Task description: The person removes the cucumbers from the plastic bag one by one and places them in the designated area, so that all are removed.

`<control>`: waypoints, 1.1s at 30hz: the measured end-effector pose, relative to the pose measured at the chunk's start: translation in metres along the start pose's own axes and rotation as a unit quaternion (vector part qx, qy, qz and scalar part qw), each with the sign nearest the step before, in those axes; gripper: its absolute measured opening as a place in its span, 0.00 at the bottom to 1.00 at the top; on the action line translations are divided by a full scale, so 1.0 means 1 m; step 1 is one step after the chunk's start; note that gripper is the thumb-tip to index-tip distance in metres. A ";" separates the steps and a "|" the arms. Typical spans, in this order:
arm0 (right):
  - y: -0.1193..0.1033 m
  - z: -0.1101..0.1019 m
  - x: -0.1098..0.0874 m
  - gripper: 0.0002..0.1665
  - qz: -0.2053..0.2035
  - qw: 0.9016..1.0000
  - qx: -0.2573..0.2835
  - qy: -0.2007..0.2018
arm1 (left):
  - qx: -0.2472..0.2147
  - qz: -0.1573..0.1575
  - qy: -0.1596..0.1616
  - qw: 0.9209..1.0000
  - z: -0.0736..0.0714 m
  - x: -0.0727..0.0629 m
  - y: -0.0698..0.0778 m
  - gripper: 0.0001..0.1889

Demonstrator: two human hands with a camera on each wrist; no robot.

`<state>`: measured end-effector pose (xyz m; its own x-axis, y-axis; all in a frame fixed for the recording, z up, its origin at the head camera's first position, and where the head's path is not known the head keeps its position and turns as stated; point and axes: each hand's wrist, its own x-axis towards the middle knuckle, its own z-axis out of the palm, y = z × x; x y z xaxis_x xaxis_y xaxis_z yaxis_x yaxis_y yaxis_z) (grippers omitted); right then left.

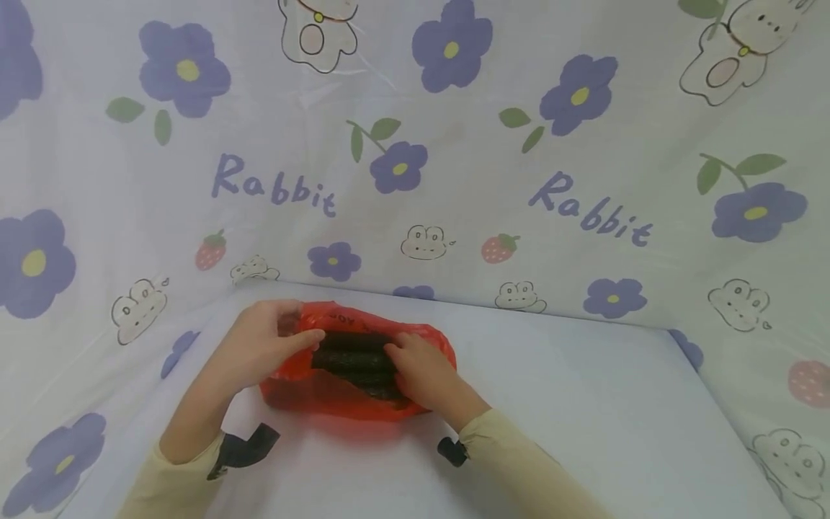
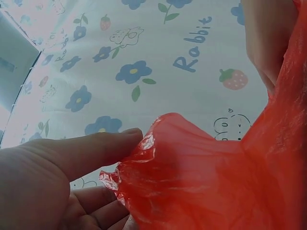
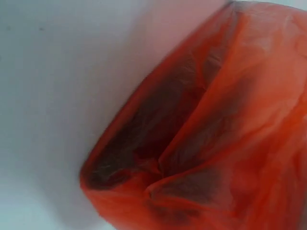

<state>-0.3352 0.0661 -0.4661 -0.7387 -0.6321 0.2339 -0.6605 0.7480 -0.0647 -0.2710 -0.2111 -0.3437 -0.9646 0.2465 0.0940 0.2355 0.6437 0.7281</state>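
A red plastic bag [image 1: 305,398] lies on the white table in the head view, its mouth facing up. Inside it several long dark green cucumbers [image 1: 357,360] lie side by side. My left hand [image 1: 262,342] holds the bag's left edge, thumb on the upper side and fingers beneath; the left wrist view shows the crumpled red film between them. At the right end of the mouth, my right hand [image 1: 421,371] has its curled fingers on the bag's rim, over the cucumber ends. In the right wrist view the folded red film hides that hand's fingers.
The white tabletop [image 1: 570,411] spreads to the right and in front of the bag. Behind it hangs a white cloth [image 1: 454,194] printed with purple flowers, rabbits and strawberries. Black straps [image 1: 246,448] show at both wrists.
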 end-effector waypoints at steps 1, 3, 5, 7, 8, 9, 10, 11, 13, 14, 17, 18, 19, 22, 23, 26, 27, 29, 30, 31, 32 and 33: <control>0.000 0.001 0.001 0.15 -0.004 1.000 -0.010 0.002 | 0.000 0.001 -0.001 1.000 0.000 0.000 0.000 0.20; 0.000 0.001 0.004 0.14 -0.006 1.000 -0.028 0.004 | 0.000 0.001 -0.001 1.000 0.000 -0.001 0.000 0.20; 0.000 0.002 0.007 0.14 -0.006 0.999 -0.039 0.004 | 0.000 0.001 0.000 1.000 0.000 -0.001 -0.001 0.18; 0.001 0.004 0.009 0.16 -0.005 0.999 -0.047 0.005 | -0.001 0.000 0.002 1.000 -0.001 -0.001 -0.002 0.16; 0.001 0.004 0.010 0.16 -0.003 0.999 -0.051 0.005 | -0.002 0.000 0.003 1.000 -0.002 -0.002 -0.002 0.16; 0.001 0.004 0.011 0.16 -0.001 0.999 -0.053 0.005 | -0.004 -0.001 0.003 1.000 -0.002 -0.002 -0.002 0.15; 0.001 0.005 0.012 0.17 0.002 0.999 -0.054 0.006 | -0.007 -0.002 0.003 1.000 -0.002 -0.002 -0.002 0.16; 0.001 0.006 0.012 0.16 0.005 0.998 -0.058 0.006 | -0.009 -0.003 0.002 1.000 -0.003 -0.002 -0.002 0.16; 0.000 0.007 0.012 0.15 0.013 0.998 -0.066 0.009 | -0.013 -0.005 0.000 1.000 -0.003 -0.002 -0.001 0.17; -0.001 0.007 0.012 0.14 0.017 0.997 -0.071 0.012 | -0.015 -0.006 -0.001 1.000 -0.003 -0.002 -0.001 0.18; -0.004 0.008 0.011 0.10 0.028 0.996 -0.080 0.018 | -0.016 -0.004 -0.002 1.000 -0.002 -0.002 0.000 0.19; -0.005 0.008 0.010 0.09 0.033 0.996 -0.077 0.018 | -0.016 -0.003 -0.002 1.000 -0.002 -0.001 0.000 0.19; -0.007 0.007 0.010 0.08 0.037 0.996 -0.074 0.019 | -0.018 -0.002 -0.002 1.000 -0.002 -0.001 0.000 0.20; -0.013 0.003 0.009 0.06 0.055 0.996 -0.074 0.016 | -0.020 -0.002 0.000 1.000 -0.003 -0.002 0.001 0.21; -0.015 0.001 0.009 0.07 0.060 0.995 -0.074 0.013 | -0.023 -0.003 -0.001 1.000 -0.003 -0.002 0.001 0.21; -0.022 -0.005 0.010 0.10 0.069 0.994 -0.085 0.008 | -0.029 -0.010 -0.003 1.000 -0.004 -0.002 0.003 0.23; -0.024 -0.007 0.010 0.12 0.069 0.994 -0.088 0.006 | -0.030 -0.013 -0.005 0.999 -0.004 -0.001 0.004 0.23; -0.026 -0.010 0.011 0.14 0.067 0.993 -0.099 0.009 | -0.034 -0.015 -0.006 0.999 -0.004 0.000 0.004 0.25; -0.027 -0.011 0.011 0.15 0.065 0.992 -0.105 0.013 | -0.036 -0.016 -0.007 0.999 -0.004 0.000 0.004 0.25; -0.027 -0.012 0.011 0.15 0.063 0.992 -0.112 0.017 | -0.037 -0.015 -0.007 0.999 -0.004 0.000 0.005 0.25; -0.026 -0.012 0.011 0.15 0.060 0.991 -0.117 0.022 | -0.038 -0.015 -0.006 0.999 -0.004 0.001 0.005 0.25; -0.025 -0.013 0.010 0.14 0.058 0.991 -0.121 0.026 | -0.039 -0.014 -0.006 0.999 -0.004 0.001 0.004 0.24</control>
<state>-0.3245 0.0431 -0.4496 -0.7953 -0.5328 0.2891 -0.5159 0.8453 0.1386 -0.2712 -0.2111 -0.3375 -0.9690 0.2382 0.0659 0.1987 0.5921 0.7810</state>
